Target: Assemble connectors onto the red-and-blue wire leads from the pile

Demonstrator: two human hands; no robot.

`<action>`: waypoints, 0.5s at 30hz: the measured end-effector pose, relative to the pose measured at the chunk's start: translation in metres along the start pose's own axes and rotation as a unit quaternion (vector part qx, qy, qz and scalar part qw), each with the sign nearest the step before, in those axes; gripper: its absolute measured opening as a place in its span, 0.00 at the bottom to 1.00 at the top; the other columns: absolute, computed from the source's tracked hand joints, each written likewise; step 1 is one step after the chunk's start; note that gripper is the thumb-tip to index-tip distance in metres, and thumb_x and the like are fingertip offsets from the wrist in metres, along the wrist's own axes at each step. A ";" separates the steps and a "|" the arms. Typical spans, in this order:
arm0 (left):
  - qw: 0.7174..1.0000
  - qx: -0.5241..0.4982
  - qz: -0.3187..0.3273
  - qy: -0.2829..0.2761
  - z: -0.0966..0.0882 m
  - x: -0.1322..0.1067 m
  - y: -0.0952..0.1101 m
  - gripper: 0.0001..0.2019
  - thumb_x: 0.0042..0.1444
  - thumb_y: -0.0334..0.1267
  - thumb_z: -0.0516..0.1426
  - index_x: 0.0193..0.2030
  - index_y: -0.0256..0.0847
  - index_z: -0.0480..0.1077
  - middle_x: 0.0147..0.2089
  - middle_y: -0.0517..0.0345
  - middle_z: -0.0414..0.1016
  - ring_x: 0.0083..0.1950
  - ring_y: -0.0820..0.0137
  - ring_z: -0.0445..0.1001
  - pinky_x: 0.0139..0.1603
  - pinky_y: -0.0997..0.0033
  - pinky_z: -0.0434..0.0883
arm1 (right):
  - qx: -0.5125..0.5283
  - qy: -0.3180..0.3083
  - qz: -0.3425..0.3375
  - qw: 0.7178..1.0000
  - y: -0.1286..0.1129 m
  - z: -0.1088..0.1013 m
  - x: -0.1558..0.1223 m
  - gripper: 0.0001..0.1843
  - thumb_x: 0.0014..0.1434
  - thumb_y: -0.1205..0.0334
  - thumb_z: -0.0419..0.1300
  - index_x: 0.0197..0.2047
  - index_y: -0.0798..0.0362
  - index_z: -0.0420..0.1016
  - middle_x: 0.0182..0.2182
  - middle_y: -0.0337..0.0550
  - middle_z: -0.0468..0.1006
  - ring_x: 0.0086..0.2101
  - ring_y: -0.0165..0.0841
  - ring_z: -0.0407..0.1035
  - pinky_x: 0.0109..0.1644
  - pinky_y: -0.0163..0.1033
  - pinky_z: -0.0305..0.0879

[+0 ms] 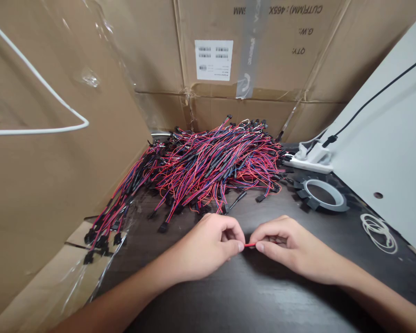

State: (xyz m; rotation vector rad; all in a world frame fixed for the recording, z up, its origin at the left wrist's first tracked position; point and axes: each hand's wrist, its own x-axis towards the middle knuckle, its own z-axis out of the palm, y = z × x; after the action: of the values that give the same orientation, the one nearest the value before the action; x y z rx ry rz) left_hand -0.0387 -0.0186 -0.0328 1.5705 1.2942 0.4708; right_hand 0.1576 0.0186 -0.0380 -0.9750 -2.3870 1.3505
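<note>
Between my two hands runs a short red piece (250, 244), thin like a wire or a sleeve; its exact kind is too small to make out. My left hand (211, 240) pinches its left end between thumb and forefinger. At the other end, my right hand (287, 245) is closed on it in the same way. Just beyond the hands lies a big heap of red, blue and black wire harnesses (211, 162) with black connectors. A smaller bundle of harnesses (121, 208) trails off to the left. One loose black lead (238, 200) rests at the heap's front edge.
Cardboard boxes (159, 51) wall in the back and left. On the right stand a white panel (391, 138), a power strip (312, 164) with plugs, a ring of tape (324, 195) with dark tabs and a coil of pale cord (377, 233). A white cable (48, 92) hangs upper left.
</note>
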 end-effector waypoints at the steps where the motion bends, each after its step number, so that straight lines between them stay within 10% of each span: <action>1: 1.000 0.010 0.005 0.006 0.000 0.000 0.000 0.05 0.53 0.32 0.54 0.30 0.36 0.71 0.23 0.64 0.66 0.25 0.77 0.64 0.28 0.77 0.60 | 0.002 -0.003 0.002 1.000 0.000 0.000 0.000 0.14 0.60 0.62 0.53 0.31 0.59 0.77 0.21 0.39 0.69 0.24 0.27 0.59 0.28 0.31 0.55; 15: 1.000 0.016 0.017 0.006 0.005 0.001 -0.003 0.07 0.52 0.33 0.55 0.30 0.36 0.74 0.25 0.63 0.69 0.28 0.77 0.64 0.30 0.77 0.60 | 0.001 -0.022 0.007 1.000 -0.001 0.006 -0.001 0.11 0.59 0.64 0.55 0.30 0.58 0.76 0.18 0.34 0.64 0.22 0.25 0.55 0.26 0.30 0.52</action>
State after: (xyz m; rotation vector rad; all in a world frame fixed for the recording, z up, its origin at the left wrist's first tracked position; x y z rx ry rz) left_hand -0.0357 -0.0202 -0.0378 1.6218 1.2919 0.4843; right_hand 0.1550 0.0138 -0.0407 -0.9746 -2.4142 1.3927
